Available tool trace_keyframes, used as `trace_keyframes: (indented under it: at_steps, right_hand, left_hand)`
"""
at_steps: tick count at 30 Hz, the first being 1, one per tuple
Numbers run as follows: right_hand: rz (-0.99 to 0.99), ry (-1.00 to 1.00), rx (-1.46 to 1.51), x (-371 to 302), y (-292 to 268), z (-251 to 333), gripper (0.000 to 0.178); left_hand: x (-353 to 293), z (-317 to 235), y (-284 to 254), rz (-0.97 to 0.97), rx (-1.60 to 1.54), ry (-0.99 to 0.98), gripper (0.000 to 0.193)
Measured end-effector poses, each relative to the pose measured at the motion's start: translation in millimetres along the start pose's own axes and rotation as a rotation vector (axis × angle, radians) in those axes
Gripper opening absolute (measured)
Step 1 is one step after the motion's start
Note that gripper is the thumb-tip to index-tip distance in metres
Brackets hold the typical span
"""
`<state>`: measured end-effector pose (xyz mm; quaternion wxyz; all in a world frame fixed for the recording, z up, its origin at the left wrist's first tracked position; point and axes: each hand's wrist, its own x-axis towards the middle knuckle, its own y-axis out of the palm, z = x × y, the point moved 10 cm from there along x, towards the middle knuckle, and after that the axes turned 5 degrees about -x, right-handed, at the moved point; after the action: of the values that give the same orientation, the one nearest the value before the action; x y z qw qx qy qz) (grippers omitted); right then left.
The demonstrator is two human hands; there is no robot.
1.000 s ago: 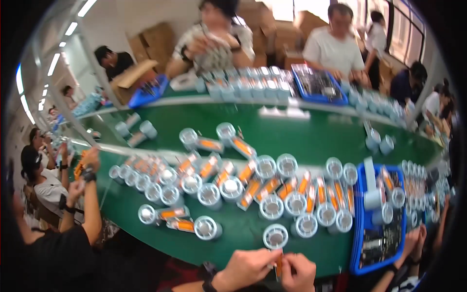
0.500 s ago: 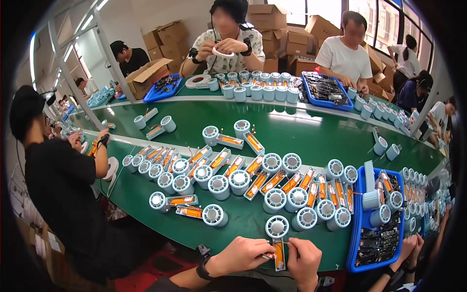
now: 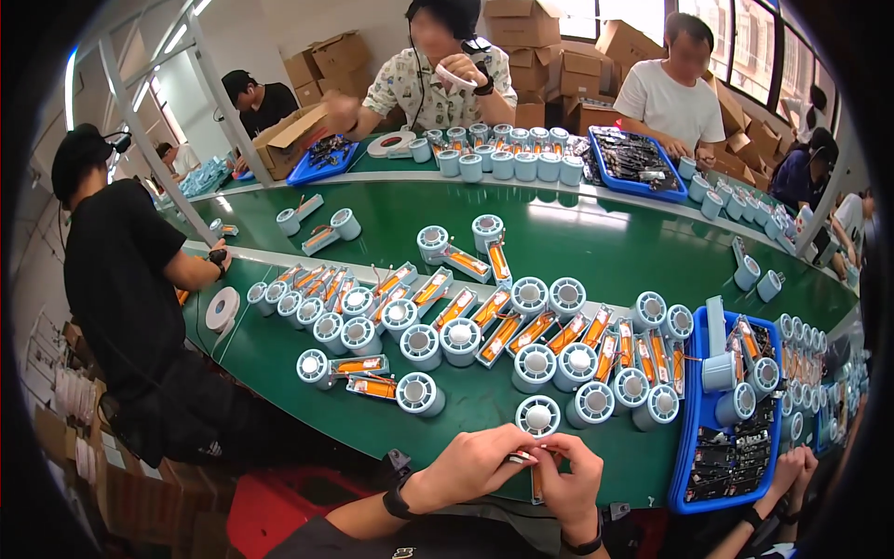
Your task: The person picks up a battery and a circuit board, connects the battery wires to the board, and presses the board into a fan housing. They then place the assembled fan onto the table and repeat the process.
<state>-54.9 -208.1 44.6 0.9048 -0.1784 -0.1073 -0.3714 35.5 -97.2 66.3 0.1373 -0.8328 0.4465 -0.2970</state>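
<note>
Close in front of me stands a light-blue fan unit [image 3: 538, 415] with a round vented head. Its handle, with an orange battery [image 3: 536, 485], points toward me and is mostly covered by my hands. My left hand [image 3: 477, 463] is closed, with a small flat dark-and-white piece [image 3: 519, 457] showing at its fingers. My right hand [image 3: 570, 473] pinches at what looks like a thin wire just below the fan head. The fingertips of both hands meet over the handle, hiding most of what they grip.
Rows of similar fan units [image 3: 460, 341] cover the green table [image 3: 279, 391] ahead. At right, a blue tray [image 3: 683, 466] holds dark circuit boards and some fan units. A white ring-shaped roll [image 3: 222, 309] lies at left. Co-workers sit across and stand at left; another's hands [image 3: 793, 475] are at right.
My right hand has moved left and up until its fingertips meet those of my left hand, which has risen slightly. The view has shifted a little. The person opposite has lowered one hand.
</note>
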Motion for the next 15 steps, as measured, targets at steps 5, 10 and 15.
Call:
trace_keyframes:
  at_steps: [5, 10, 15]
  right_hand:
    - [0.078, -0.107, -0.139, 3.8, -1.9, 5.7, 0.014]
    - [0.078, -0.204, -0.216, 3.0, 2.2, 11.9, 0.019]
    - [0.071, -0.219, -0.246, 2.6, 3.2, 12.5, 0.023]
  left_hand:
    - [-9.9, 23.4, 14.5, 0.029, -0.146, -0.113, 0.032]
    - [-14.1, 22.1, 19.0, -0.038, -0.139, -0.092, 0.036]
    - [-10.4, 28.0, 15.4, -0.006, -0.09, -0.233, 0.027]
